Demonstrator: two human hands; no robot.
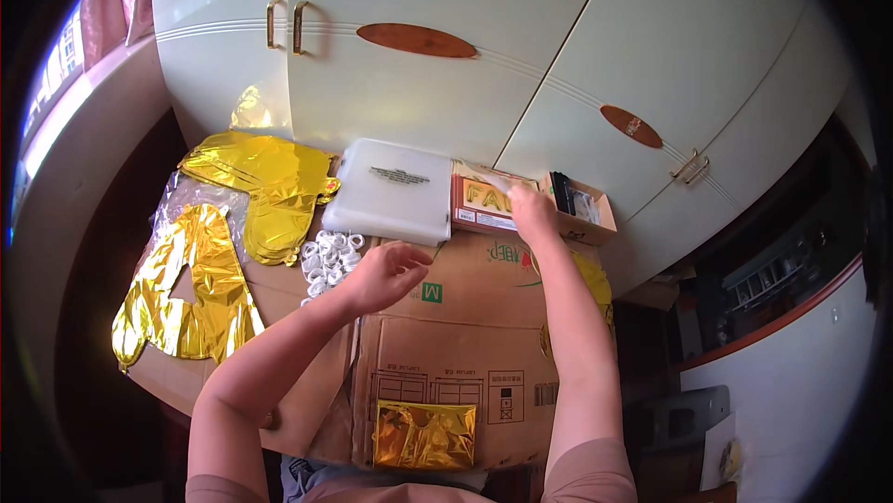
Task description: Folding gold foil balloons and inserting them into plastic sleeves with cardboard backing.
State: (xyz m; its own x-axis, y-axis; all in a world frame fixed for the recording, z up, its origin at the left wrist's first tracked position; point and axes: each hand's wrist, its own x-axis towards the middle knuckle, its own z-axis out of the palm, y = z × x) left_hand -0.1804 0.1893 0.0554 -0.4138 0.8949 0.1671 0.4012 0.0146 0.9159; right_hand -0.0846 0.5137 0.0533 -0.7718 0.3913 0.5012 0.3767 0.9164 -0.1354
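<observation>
Flat gold foil (424,436), left hand (393,275) near white rings (327,263), fingers apart, right hand (533,213) at reddish box (482,217), grip unclear.

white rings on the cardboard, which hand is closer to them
Left. The left hand is just to the right of the white rings; the right hand is much farther right, at the right end of the red-edged box.

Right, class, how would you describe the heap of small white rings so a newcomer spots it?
Before the pale cabinet doors, find the flat, translucent whitish plastic case. Just in front of its left end, near the left hand, lies the heap of small white rings. Its many little loops differ from the shiny gold foil shapes further left.
</observation>
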